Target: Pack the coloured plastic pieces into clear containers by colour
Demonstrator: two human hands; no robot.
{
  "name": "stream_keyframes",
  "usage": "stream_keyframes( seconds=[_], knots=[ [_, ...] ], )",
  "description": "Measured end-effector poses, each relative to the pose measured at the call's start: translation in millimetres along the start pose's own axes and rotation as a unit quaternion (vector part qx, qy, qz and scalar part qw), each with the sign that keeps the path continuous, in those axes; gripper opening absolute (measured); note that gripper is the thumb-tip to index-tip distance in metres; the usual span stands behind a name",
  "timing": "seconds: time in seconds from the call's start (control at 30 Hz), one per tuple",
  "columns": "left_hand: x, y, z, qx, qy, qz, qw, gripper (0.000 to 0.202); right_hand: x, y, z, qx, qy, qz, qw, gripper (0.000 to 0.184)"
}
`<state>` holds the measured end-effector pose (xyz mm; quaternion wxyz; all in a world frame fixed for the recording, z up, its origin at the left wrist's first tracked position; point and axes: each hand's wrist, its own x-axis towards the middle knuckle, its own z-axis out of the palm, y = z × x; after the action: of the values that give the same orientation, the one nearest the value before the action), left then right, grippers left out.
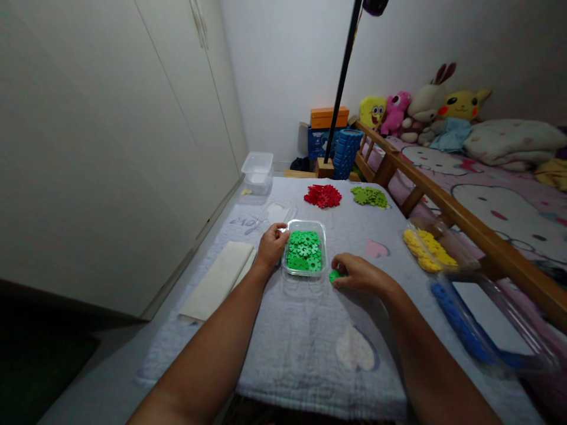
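Observation:
A clear plastic container (325,248) filled with green snowflake-shaped plastic pieces (305,251) stands in the middle of the cloth-covered table. My left hand (272,245) grips the container's left wall, thumb and fingers at its rim. Just right of the container, near its lower right corner, my right hand (354,273) pinches a green snowflake piece (335,275) between thumb and fingers, low over the cloth. Farther back lie a pile of red pieces (323,196) and a pile of lime-green pieces (370,196).
At the right edge sit a container of yellow pieces (427,249) and one of blue pieces (460,324), beside the wooden bed rail (460,212). Folded off-white cloth (219,280) lies at left. An empty clear container (257,171) stands at the far left corner.

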<state>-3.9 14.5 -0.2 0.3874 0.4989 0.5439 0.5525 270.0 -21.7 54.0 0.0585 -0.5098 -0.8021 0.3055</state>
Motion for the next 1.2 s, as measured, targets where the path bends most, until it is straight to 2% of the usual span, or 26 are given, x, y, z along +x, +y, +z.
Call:
stream_keyframes(
  seconds=[0.17, 0.33, 0.4, 0.57, 0.7, 0.8, 0.93, 1.07, 1.2],
  knots=[
    [-0.4, 1.2, -0.3, 0.001, -0.003, -0.003, 1.000, 0.037, 4.2, 8.6, 10.1, 0.027, 0.003, -0.016, 0.999, 0.018],
    [0.1, 1.6, 0.3, 0.007, -0.002, 0.000, 1.000, 0.038, 2.4, 19.7, 1.7, 0.162, -0.003, -0.001, 0.987, 0.016],
    [0.4, 1.4, 0.5, 0.010, -0.001, -0.002, 1.000, 0.039, 0.4, 20.1, -5.6, 0.205, 0.026, -0.006, 0.978, 0.016],
    [-1.4, 3.6, 2.3, 0.015, 0.005, -0.018, 1.000, 0.039, 2.4, -1.6, -22.1, 0.267, 0.172, -0.023, 0.948, 0.021],
    [-5.2, 7.6, 5.4, 0.002, 0.006, -0.041, 0.999, 0.041, 13.8, -27.9, -15.5, 0.285, 0.192, -0.057, 0.937, 0.021],
    [-7.1, 10.4, 6.9, -0.006, -0.001, -0.049, 0.999, 0.041, 20.1, -34.6, -6.3, 0.250, 0.212, -0.066, 0.942, 0.019],
    [-8.8, 14.4, 8.3, -0.021, -0.008, -0.056, 0.998, 0.041, 19.6, -22.4, -5.0, 0.211, 0.271, -0.042, 0.938, 0.021],
    [-11.9, 18.5, 11.5, -0.062, -0.036, -0.069, 0.995, 0.041, 19.8, -4.2, -3.6, 0.220, 0.281, -0.020, 0.934, 0.025],
    [-15.3, 19.1, 14.0, -0.090, -0.083, -0.088, 0.988, 0.041, 25.3, 6.5, 9.6, 0.252, 0.303, 0.006, 0.919, 0.033]
  ],
)
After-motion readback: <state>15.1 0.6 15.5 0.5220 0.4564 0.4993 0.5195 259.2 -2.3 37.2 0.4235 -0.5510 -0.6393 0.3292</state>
